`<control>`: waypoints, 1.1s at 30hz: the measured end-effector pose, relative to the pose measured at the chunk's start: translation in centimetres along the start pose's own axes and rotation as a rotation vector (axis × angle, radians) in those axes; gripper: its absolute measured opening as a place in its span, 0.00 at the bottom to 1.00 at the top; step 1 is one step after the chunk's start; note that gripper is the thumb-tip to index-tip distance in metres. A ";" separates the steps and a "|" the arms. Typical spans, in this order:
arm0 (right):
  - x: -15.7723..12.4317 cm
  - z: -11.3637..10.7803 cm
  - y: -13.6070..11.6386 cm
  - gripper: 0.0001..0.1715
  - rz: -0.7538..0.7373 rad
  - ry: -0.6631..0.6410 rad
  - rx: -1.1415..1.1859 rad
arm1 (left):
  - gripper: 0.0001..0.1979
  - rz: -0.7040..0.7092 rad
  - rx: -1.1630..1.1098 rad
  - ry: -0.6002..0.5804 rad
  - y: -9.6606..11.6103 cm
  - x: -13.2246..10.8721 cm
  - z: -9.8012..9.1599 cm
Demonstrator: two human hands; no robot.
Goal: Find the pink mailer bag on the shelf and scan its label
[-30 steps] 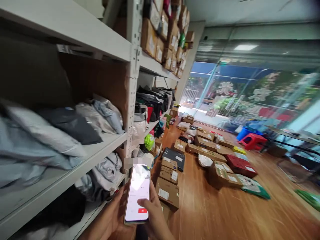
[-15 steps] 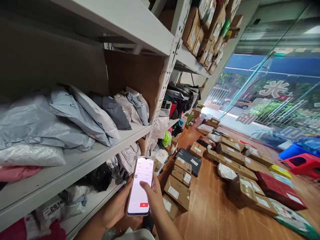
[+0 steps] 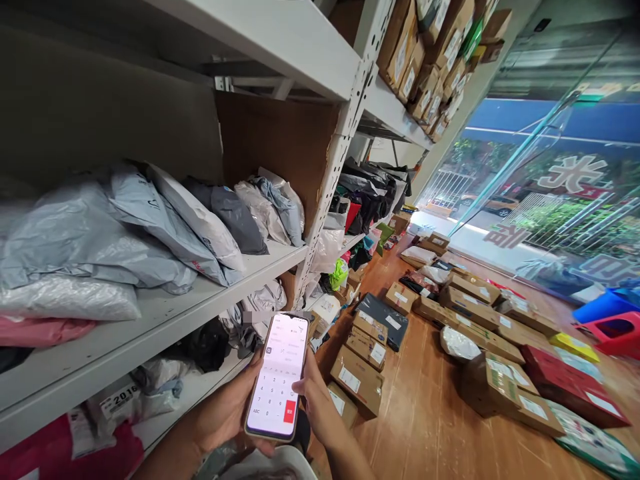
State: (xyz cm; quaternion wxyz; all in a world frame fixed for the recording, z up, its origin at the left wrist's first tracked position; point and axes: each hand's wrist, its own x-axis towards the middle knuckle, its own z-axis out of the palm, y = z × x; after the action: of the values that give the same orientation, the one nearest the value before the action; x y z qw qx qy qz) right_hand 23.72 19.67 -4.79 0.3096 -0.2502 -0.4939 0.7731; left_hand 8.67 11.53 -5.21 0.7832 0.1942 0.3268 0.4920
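Note:
A smartphone with a lit white screen showing a number keypad and a red button is low in the middle of the head view. My left hand cups it from below and from the left, fingers curled round its edge. My right hand holds the phone's right side, with the thumb at the screen's right edge. Just to the left is a grey metal shelf rack packed with soft mailer bags.
Cardboard boxes and parcels lie in rows on the wooden floor to the right. More boxes fill the top shelf. A glass shopfront stands at the far end, with a red stool beside a blue tub.
The phone screen now shows a number keypad where it was mostly blank. My right thumb has moved off the screen to its right edge. The view has swung slightly left toward the shelves.

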 end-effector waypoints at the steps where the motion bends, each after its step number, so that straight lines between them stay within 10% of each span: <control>1: -0.1 -0.1 0.0 0.39 0.002 -0.014 0.000 | 0.37 0.001 0.010 0.000 0.0 -0.1 0.0; 9: 0.2 -0.1 3.0 0.38 -0.178 0.061 -0.053 | 0.52 0.039 0.087 0.038 0.0 -0.4 1.1; 17: -0.5 -1.3 0.9 0.42 -0.095 -0.230 0.071 | 0.47 0.132 0.026 -0.073 0.1 -1.0 0.2; 33: -0.7 0.8 2.6 0.30 -0.101 0.081 0.120 | 0.56 0.198 0.063 -0.118 -0.2 -2.0 0.3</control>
State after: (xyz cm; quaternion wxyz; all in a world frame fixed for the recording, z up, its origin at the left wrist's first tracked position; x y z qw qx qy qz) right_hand 23.03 17.79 -6.83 0.3822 -0.2369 -0.4456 0.7741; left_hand 8.37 9.68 -4.50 0.7420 0.2786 0.2747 0.5443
